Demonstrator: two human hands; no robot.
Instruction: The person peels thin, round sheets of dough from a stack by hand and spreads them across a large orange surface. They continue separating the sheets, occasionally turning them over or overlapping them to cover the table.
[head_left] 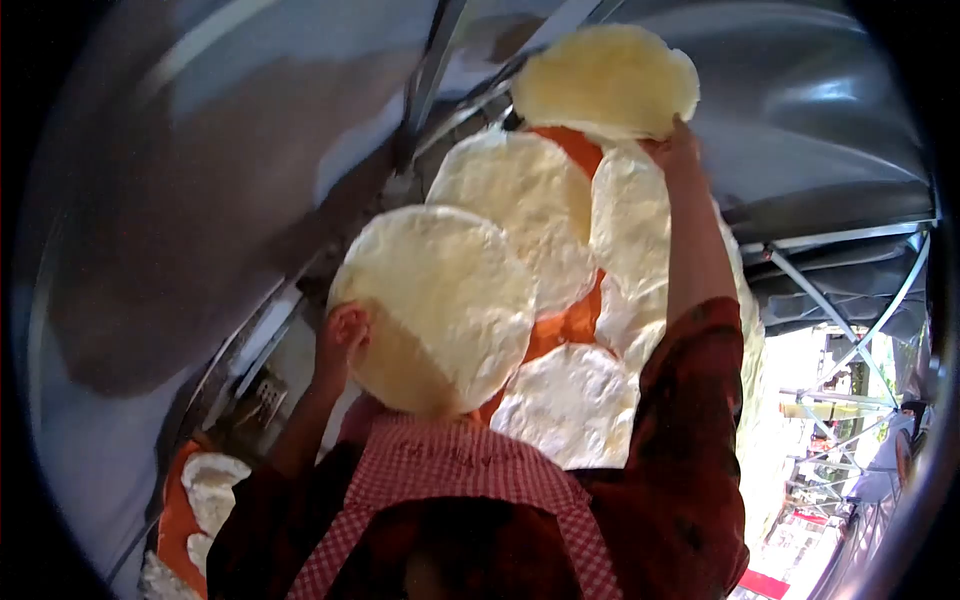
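My left hand [347,332] pinches the left edge of a large, pale round flatbread [440,300], which lies or hangs in front of the checked apron. Farther off, my right hand [677,148] grips the lower right edge of another round flatbread [605,82] at the top of the view. Between them, more pale rounds rest on an orange cloth [563,328]: one [520,205] partly under the left-hand bread, one [630,215] beside my right forearm and a smaller-looking one [568,405] near the apron.
Grey tarp sheeting [830,110] and metal frame bars surround the work area. At the lower left, more bread pieces [215,490] lie on orange cloth. A crossed metal frame [855,345] stands at the right, with a bright outdoor area behind it.
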